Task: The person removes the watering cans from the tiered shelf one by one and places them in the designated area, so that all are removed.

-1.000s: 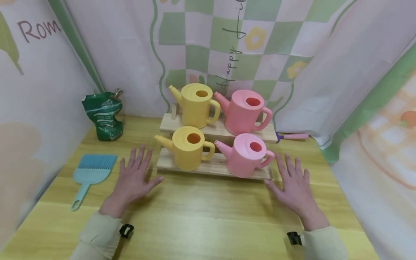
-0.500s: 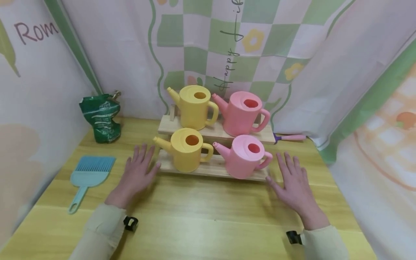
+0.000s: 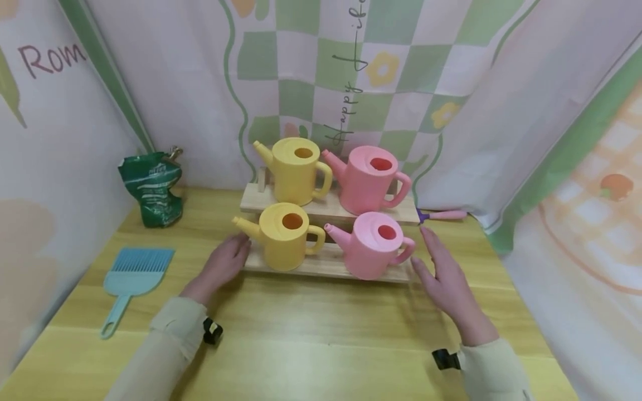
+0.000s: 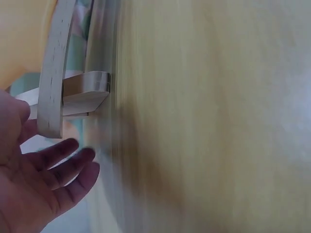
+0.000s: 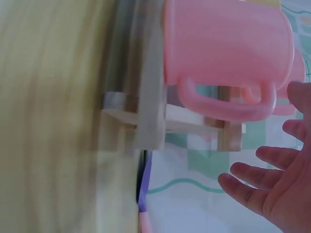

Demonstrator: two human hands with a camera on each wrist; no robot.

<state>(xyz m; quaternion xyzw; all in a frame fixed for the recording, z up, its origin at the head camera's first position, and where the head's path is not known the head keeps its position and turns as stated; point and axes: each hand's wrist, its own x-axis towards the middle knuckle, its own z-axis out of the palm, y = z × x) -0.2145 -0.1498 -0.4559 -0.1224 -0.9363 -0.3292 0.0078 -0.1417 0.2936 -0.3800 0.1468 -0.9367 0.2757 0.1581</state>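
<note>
A two-tier wooden shelf [image 3: 321, 267] bears two yellow watering cans, one at the upper left [image 3: 295, 172] and one at the lower left [image 3: 283, 239]. A coral-pink watering can [image 3: 367, 181] stands at the upper right and a lighter pink watering can [image 3: 371, 248] at the lower right. My left hand [image 3: 223, 267] is at the lower board's left end; in the left wrist view its thumb and forefinger meet the board's end [image 4: 51, 107], the other fingers loosely bent and free. My right hand [image 3: 446, 281] holds nothing, thumb and fingers apart, beside the lower board's right end.
A blue-green brush and dustpan set [image 3: 132, 278] lies at the left of the wooden table [image 3: 301, 356]. Behind it stands a crumpled green bag [image 3: 152, 189] with a clip. A pink-handled tool [image 3: 446, 215] lies behind the shelf's right end. Printed curtains [image 3: 195, 94] enclose the table.
My left hand has moved right from the tabletop to the shelf's left end, its spread fingers drawing together. The right hand has turned onto its edge near the shelf. The cans stay on the shelf.
</note>
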